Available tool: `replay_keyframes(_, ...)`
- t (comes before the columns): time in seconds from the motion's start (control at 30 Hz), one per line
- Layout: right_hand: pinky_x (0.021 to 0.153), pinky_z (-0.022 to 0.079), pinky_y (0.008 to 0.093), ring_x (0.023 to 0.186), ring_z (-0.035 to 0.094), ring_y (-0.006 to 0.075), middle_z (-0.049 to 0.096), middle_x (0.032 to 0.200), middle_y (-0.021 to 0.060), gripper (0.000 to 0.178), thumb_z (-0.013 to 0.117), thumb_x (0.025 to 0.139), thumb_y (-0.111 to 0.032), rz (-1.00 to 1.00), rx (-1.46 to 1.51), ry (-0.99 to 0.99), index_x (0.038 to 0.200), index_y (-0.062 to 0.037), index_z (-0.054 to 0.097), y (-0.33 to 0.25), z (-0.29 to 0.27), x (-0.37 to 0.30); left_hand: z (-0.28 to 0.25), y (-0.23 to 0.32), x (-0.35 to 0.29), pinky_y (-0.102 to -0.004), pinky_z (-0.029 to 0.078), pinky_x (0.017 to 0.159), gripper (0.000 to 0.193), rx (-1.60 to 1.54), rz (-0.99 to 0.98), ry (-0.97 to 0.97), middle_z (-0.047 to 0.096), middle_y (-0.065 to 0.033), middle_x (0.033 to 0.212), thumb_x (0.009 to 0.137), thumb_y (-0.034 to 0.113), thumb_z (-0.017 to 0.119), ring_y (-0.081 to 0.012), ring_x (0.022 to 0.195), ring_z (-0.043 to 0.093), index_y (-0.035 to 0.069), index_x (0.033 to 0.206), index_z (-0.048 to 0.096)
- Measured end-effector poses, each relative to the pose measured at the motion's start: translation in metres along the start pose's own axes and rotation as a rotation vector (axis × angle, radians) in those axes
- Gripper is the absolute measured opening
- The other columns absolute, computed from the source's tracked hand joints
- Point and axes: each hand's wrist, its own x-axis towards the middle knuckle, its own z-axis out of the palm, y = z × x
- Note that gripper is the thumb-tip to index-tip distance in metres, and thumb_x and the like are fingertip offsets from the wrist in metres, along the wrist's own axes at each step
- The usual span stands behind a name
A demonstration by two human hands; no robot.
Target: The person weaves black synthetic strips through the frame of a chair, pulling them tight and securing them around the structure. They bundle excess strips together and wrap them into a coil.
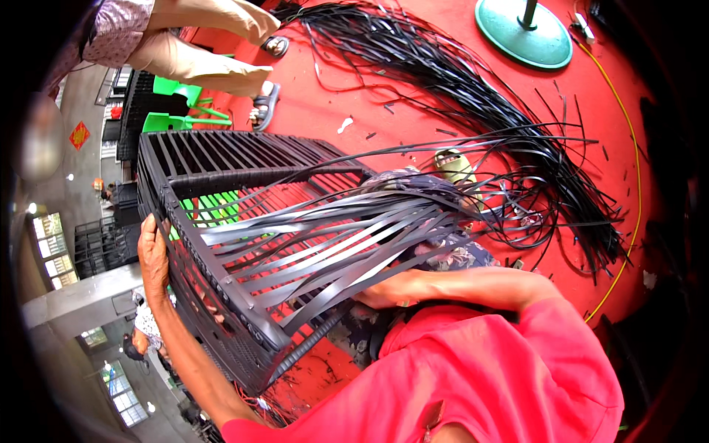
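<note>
A black chair frame [247, 299], partly woven with flat plastic strips, lies tilted in front of me. My left hand [153, 247] grips its outer left edge, fingers curled over the rim. Many loose grey-black strips [347, 236] run from the frame's near bar across its open middle toward my lap. My right hand [380, 290] is low beside these strips, next to the frame's near right corner. Its fingers are hidden behind the strips and dark cloth, so what it holds does not show.
A long bundle of black strips [458, 81] lies across the red floor [354, 140]. A green round stand base [523, 37] and a yellow cord [634, 148] are at the right. Someone in beige trousers [196, 63] stands at far left by green chairs [166, 122].
</note>
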Motion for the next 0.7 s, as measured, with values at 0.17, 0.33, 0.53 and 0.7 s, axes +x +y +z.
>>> replay_keyframes(0.17, 0.091, 0.042, 0.0417, 0.102, 0.055, 0.0347, 0.058, 0.106, 0.0212, 0.036, 0.057, 0.087, -0.024, -0.425, 0.497, -0.778, 0.110, 0.0038, 0.057, -0.058, -0.119, -0.038, -0.003, -0.036, -0.012, -0.0200, 0.045, 0.076, 0.032, 0.060, 0.097, 0.225, 0.058, -0.0018, 0.104, 0.093, 0.016, 0.049, -0.0076, 0.087, 0.055, 0.003, 0.121, 0.051)
replay_keyframes(0.33, 0.085, 0.044, 0.0341, 0.092, 0.059, 0.0213, 0.063, 0.096, 0.0123, 0.065, 0.030, 0.090, -0.057, 0.004, 0.170, 0.191, 0.108, -0.0021, 0.061, -0.038, -0.166, 0.071, 0.004, -0.025, -0.006, -0.0234, 0.043, 0.085, 0.031, 0.020, 0.146, 0.214, 0.053, -0.0062, 0.118, 0.093, 0.015, 0.048, -0.0109, 0.099, 0.053, -0.001, 0.118, 0.053)
replay_keyframes(0.53, 0.100, 0.034, 0.0368, 0.111, 0.050, 0.0241, 0.056, 0.117, 0.0143, 0.060, 0.029, 0.093, -0.049, 0.066, 0.082, -0.175, 0.117, -0.0005, 0.055, 0.011, -0.106, 0.189, 0.006, -0.012, -0.002, -0.0251, 0.040, 0.090, 0.032, 0.021, 0.126, 0.192, 0.051, -0.0070, 0.120, 0.093, 0.016, 0.049, -0.0125, 0.106, 0.050, -0.001, 0.119, 0.053)
replay_keyframes(0.7, 0.071, 0.047, 0.0445, 0.088, 0.059, 0.0344, 0.059, 0.098, 0.0230, 0.024, 0.044, 0.084, -0.021, -0.207, -0.315, 0.020, 0.092, -0.0022, 0.057, 0.010, -0.063, 0.226, 0.008, -0.006, -0.012, -0.0231, 0.040, 0.089, 0.033, -0.008, 0.103, 0.222, 0.050, -0.0058, 0.120, 0.093, 0.017, 0.048, -0.0104, 0.105, 0.050, -0.001, 0.120, 0.051)
